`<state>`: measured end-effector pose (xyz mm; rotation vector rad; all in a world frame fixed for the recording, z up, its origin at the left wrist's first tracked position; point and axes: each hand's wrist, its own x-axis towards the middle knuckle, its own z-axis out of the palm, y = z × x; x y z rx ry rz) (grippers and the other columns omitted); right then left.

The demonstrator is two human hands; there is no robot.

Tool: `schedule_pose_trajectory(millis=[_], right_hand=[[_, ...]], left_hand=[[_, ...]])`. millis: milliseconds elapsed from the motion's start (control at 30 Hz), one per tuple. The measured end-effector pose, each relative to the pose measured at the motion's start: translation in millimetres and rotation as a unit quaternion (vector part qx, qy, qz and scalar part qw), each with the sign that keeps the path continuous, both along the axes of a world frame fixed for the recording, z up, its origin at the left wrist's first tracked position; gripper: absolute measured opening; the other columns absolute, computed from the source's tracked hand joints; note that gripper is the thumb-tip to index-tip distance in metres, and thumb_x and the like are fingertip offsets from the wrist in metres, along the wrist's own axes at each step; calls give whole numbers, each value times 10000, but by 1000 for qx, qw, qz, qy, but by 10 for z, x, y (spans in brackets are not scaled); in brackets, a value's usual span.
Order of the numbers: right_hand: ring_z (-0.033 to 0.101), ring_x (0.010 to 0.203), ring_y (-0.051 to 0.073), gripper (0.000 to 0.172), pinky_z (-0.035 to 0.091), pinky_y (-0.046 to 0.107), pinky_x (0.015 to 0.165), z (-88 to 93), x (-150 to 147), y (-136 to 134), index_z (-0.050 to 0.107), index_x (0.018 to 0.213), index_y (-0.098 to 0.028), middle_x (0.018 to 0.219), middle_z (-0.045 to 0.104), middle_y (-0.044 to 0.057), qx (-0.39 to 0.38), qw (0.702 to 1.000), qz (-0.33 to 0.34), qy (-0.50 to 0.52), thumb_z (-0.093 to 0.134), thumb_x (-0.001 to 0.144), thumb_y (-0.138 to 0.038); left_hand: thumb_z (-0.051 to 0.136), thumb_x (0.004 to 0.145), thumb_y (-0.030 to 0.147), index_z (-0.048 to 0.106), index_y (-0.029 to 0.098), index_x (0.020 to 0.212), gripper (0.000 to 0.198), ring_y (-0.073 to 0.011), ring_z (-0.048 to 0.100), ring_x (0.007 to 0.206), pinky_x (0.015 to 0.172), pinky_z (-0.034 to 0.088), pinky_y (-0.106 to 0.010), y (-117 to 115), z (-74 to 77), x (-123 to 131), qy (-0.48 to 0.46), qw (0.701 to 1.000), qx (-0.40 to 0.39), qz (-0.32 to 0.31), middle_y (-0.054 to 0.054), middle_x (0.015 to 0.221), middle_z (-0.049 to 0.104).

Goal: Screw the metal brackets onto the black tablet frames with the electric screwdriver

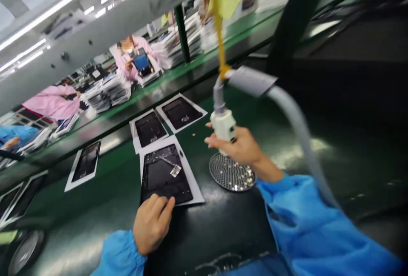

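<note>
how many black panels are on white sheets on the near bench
5. One panel and one lie side by side at the far end, one under the left hand, one to its left, one cut off by the frame edge; more may be hidden.

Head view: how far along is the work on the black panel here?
Seemingly done: a labelled metal strip lies on the black panel under the left hand. In hand: the right hand grips a white electric screwdriver above a round screw tray. Remaining: screws in the tray and two more black panels beyond.
</note>
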<state>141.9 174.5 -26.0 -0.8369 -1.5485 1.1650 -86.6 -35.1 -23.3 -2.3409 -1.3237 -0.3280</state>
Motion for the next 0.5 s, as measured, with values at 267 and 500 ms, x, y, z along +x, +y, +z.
schedule_pose_trajectory(millis=[267,500], right_hand=[[563,488,155,380,453,310,516,18,543,347,656,946,-188,557,601,-15,-69,990,-121,-16,771,589,-252],[538,481,163,145,432,314,488,-321,595,534,613,785,-210,546,536,-18,-16,970,-231,-73,691,663,-213]], left_hand=[[431,965,210,693,178,1005,267,-157,653,709,583,547,-252,33,-335,41,-50,979,-183,77,-42,825,682],[596,802,647,608,152,1222,650,-323,554,1196,961,502,-488,932,-169,581,-119,969,-214,-39,-173,1273,608]])
